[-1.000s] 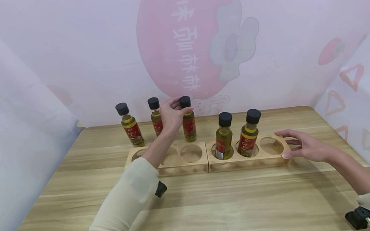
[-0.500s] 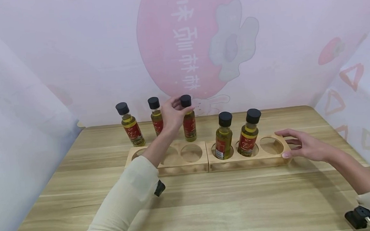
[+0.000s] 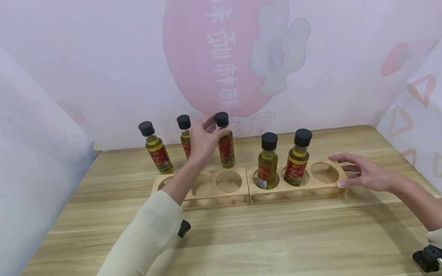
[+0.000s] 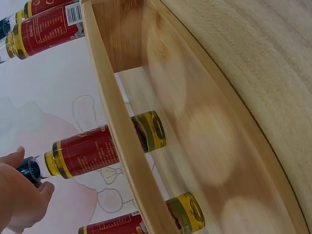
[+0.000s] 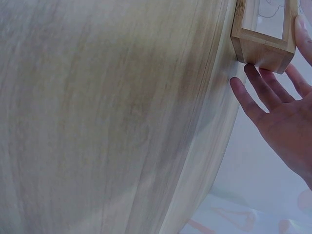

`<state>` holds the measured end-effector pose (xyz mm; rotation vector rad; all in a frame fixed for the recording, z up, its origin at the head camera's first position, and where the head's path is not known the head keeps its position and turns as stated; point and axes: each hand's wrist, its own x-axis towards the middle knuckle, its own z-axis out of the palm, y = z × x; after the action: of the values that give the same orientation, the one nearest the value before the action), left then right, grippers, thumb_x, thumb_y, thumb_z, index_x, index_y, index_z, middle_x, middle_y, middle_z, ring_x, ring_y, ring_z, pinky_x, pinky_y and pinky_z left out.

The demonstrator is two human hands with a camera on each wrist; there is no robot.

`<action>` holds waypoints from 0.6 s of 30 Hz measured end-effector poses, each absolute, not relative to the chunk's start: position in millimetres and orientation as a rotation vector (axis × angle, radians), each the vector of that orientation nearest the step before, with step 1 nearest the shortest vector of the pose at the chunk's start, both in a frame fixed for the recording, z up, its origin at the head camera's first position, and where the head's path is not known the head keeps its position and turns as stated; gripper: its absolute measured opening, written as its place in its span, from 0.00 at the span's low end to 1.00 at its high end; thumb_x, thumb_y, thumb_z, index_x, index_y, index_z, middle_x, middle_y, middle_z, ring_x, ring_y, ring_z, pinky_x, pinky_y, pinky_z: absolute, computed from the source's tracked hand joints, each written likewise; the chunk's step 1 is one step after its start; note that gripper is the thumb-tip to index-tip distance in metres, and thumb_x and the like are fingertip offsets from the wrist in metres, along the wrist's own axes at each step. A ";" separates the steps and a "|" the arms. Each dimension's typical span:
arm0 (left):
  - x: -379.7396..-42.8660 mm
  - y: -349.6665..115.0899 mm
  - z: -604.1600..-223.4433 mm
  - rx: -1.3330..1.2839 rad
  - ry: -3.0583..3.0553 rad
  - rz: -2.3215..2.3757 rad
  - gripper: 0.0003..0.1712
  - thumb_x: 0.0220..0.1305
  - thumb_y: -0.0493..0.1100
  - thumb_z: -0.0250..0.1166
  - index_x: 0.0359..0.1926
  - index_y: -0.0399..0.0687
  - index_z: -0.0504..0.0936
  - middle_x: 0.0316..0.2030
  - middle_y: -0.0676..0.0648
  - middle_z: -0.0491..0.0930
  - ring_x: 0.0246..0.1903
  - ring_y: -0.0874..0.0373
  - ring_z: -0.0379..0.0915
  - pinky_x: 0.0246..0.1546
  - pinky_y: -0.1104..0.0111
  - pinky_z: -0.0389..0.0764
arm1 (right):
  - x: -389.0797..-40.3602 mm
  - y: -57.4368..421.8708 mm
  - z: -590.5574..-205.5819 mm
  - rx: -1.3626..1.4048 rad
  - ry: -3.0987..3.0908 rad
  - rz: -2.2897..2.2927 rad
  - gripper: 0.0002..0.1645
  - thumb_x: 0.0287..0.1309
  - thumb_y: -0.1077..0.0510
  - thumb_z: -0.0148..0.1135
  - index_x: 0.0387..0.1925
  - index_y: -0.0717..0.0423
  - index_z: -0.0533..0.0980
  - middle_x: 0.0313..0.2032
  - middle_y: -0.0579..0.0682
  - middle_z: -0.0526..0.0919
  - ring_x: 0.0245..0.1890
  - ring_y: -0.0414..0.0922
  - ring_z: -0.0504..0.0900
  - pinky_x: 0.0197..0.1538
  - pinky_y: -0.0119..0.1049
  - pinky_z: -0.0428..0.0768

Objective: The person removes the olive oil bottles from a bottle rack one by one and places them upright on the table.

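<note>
My left hand (image 3: 205,139) pinches the black cap of an olive oil bottle (image 3: 227,150), which stands upright on the table behind the left wooden rack (image 3: 244,192). In the left wrist view the thumb and fingers close round that cap (image 4: 30,169). Two more olive oil bottles stand to its left, the nearer one (image 3: 187,146) partly hidden by the hand. At the far end of the right wooden rack (image 3: 317,191), my right hand (image 3: 366,174) holds the end, thumb at the front corner and fingers behind. Two bottles (image 3: 267,169) sit in this rack's left and middle holes; its right hole holds none.
The two racks stand end to end across the wood-grain table (image 3: 271,245). The leftmost bottle (image 3: 160,157) stands behind the left rack's end. A printed curtain (image 3: 123,68) hangs close behind the table's back edge, with more cloth at both sides.
The left wrist and forearm have shifted slightly to the left while the fingers stay at the cap. The bottles, the racks and the right hand keep their places.
</note>
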<state>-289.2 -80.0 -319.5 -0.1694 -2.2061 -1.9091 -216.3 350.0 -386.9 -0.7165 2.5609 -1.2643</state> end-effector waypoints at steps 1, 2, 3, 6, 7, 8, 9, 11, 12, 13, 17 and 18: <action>-287.9 -80.8 -318.9 -0.173 -2.202 -1.912 0.38 0.61 0.32 0.76 0.71 0.35 0.73 0.68 0.37 0.75 0.69 0.47 0.72 0.69 0.69 0.73 | -216.0 349.7 -386.2 -0.711 2.560 -1.262 0.42 0.61 0.67 0.72 0.71 0.74 0.62 0.68 0.74 0.66 0.64 0.74 0.71 0.54 0.32 0.85; -286.3 -81.6 -318.3 -0.180 -2.194 -1.917 0.38 0.61 0.31 0.75 0.71 0.35 0.73 0.69 0.37 0.74 0.69 0.47 0.71 0.69 0.68 0.73 | -215.7 349.5 -385.7 -0.704 2.560 -1.261 0.42 0.61 0.66 0.72 0.71 0.74 0.62 0.68 0.74 0.66 0.64 0.75 0.70 0.55 0.32 0.84; -284.7 -82.3 -317.4 -0.181 -2.190 -1.922 0.38 0.61 0.31 0.75 0.71 0.35 0.73 0.69 0.37 0.74 0.70 0.47 0.71 0.70 0.67 0.73 | -215.6 349.4 -385.3 -0.698 2.560 -1.261 0.42 0.61 0.66 0.72 0.71 0.73 0.62 0.68 0.73 0.66 0.64 0.75 0.70 0.55 0.32 0.84; -278.9 -84.4 -315.6 -0.181 -2.179 -1.929 0.37 0.62 0.31 0.75 0.71 0.35 0.73 0.70 0.38 0.73 0.70 0.48 0.70 0.70 0.65 0.73 | -215.6 350.2 -385.6 -0.698 2.550 -1.261 0.42 0.62 0.65 0.72 0.71 0.73 0.62 0.69 0.73 0.65 0.65 0.75 0.69 0.55 0.32 0.84; -276.6 -84.9 -315.0 -0.179 -2.178 -1.930 0.37 0.62 0.31 0.75 0.71 0.36 0.73 0.70 0.38 0.73 0.71 0.47 0.69 0.70 0.64 0.73 | -215.6 350.3 -386.0 -0.697 2.547 -1.264 0.42 0.62 0.65 0.72 0.71 0.73 0.62 0.69 0.73 0.66 0.65 0.75 0.69 0.55 0.32 0.84; -273.9 -85.2 -314.3 -0.176 -2.183 -1.926 0.37 0.63 0.32 0.75 0.72 0.37 0.73 0.70 0.39 0.73 0.71 0.47 0.69 0.70 0.64 0.73 | -215.6 350.4 -386.3 -0.696 2.547 -1.264 0.42 0.62 0.65 0.72 0.71 0.73 0.62 0.69 0.73 0.66 0.65 0.75 0.69 0.55 0.31 0.84; -271.2 -85.1 -313.6 -0.171 -2.188 -1.915 0.37 0.63 0.33 0.75 0.71 0.37 0.73 0.70 0.39 0.73 0.70 0.47 0.70 0.69 0.64 0.74 | -215.6 350.4 -386.5 -0.695 2.547 -1.264 0.42 0.62 0.65 0.72 0.71 0.73 0.62 0.69 0.73 0.66 0.65 0.75 0.69 0.55 0.31 0.84; -265.8 -84.3 -312.5 -0.160 -2.201 -1.866 0.35 0.63 0.34 0.75 0.70 0.39 0.75 0.68 0.40 0.75 0.68 0.47 0.72 0.67 0.65 0.76 | -215.5 350.2 -386.6 -0.694 2.547 -1.263 0.42 0.62 0.66 0.72 0.71 0.73 0.62 0.69 0.73 0.66 0.65 0.75 0.69 0.55 0.32 0.84; -263.0 -83.5 -312.0 -0.155 -2.202 -1.841 0.34 0.63 0.35 0.76 0.69 0.40 0.77 0.67 0.40 0.76 0.67 0.46 0.74 0.66 0.63 0.77 | -215.5 350.0 -386.4 -0.694 2.546 -1.263 0.42 0.62 0.66 0.72 0.71 0.73 0.61 0.69 0.74 0.65 0.65 0.75 0.69 0.55 0.31 0.84; -260.1 -82.5 -311.4 -0.155 -2.200 -1.816 0.33 0.62 0.36 0.76 0.68 0.41 0.78 0.66 0.40 0.77 0.65 0.45 0.75 0.65 0.61 0.78 | -215.5 349.7 -386.2 -0.694 2.547 -1.263 0.42 0.62 0.66 0.72 0.71 0.74 0.61 0.69 0.74 0.65 0.65 0.75 0.69 0.55 0.31 0.84; -251.0 -77.3 -309.2 -0.212 -2.168 -1.749 0.29 0.61 0.33 0.76 0.63 0.39 0.81 0.59 0.38 0.80 0.57 0.40 0.79 0.59 0.56 0.83 | -215.8 349.4 -385.7 -0.698 2.552 -1.260 0.42 0.62 0.66 0.72 0.71 0.74 0.61 0.69 0.74 0.65 0.65 0.75 0.69 0.54 0.28 0.83; -249.2 -75.7 -308.9 -0.234 -2.156 -1.757 0.28 0.61 0.32 0.76 0.63 0.38 0.81 0.58 0.37 0.80 0.56 0.39 0.80 0.58 0.55 0.84 | -216.0 349.4 -385.6 -0.698 2.552 -1.260 0.42 0.62 0.66 0.72 0.71 0.73 0.61 0.69 0.74 0.65 0.65 0.75 0.69 0.54 0.28 0.83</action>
<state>-249.2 -75.7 -308.9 -0.2339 -2.1562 -1.7569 -216.0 349.4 -385.6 -0.6979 2.5524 -1.2600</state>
